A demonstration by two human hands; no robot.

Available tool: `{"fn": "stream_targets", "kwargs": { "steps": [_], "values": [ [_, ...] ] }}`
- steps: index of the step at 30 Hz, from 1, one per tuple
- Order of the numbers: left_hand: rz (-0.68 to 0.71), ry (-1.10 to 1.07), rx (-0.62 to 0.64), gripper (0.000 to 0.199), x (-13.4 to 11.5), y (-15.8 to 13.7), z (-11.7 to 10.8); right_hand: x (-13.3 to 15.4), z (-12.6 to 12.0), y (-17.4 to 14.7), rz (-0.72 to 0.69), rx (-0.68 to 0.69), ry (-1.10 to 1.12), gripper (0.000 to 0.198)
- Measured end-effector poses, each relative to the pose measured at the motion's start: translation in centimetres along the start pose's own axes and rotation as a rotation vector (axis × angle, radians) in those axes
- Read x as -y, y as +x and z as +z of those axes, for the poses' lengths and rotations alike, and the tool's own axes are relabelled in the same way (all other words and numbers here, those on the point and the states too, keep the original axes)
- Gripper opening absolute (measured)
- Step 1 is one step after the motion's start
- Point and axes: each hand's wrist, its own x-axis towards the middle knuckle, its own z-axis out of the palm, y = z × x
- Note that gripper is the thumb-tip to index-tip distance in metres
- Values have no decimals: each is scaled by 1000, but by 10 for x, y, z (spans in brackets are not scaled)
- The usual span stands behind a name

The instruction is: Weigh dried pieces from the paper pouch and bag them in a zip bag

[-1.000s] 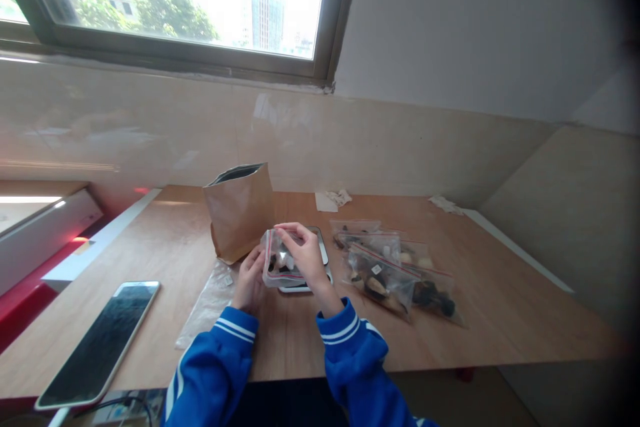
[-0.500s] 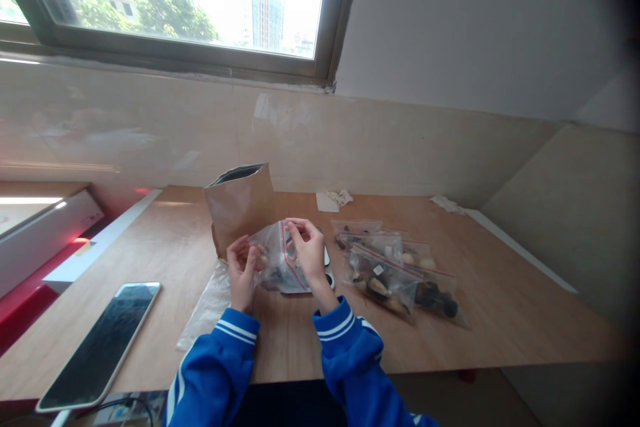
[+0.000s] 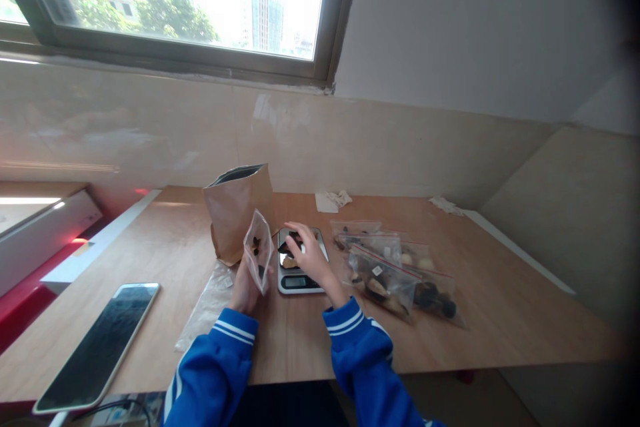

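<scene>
My left hand (image 3: 246, 285) holds a small clear zip bag (image 3: 259, 259) upright, fingers closed on its lower edge, at nine o'clock of the kitchen scale (image 3: 301, 267). My right hand (image 3: 311, 255) rests over the scale's platform, fingers pinching dark pieces (image 3: 289, 251) there. Filled bags (image 3: 395, 272) lie at three o'clock on the tabletop (image 3: 500, 307).
</scene>
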Motion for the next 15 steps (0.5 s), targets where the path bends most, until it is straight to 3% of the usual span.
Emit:
{"fn": "stream_targets", "kwargs": {
  "steps": [4,7,15],
  "values": [
    [37,101,58,56,-2,-2,2,-26,4,-16,-55,203,-412,57],
    [-7,124,79,60,-2,-3,4,-37,10,-20,-89,239,-567,60],
    [-24,112,72,59,-3,-6,8,-42,11,-18,-206,147,-577,33]
  ]
}}
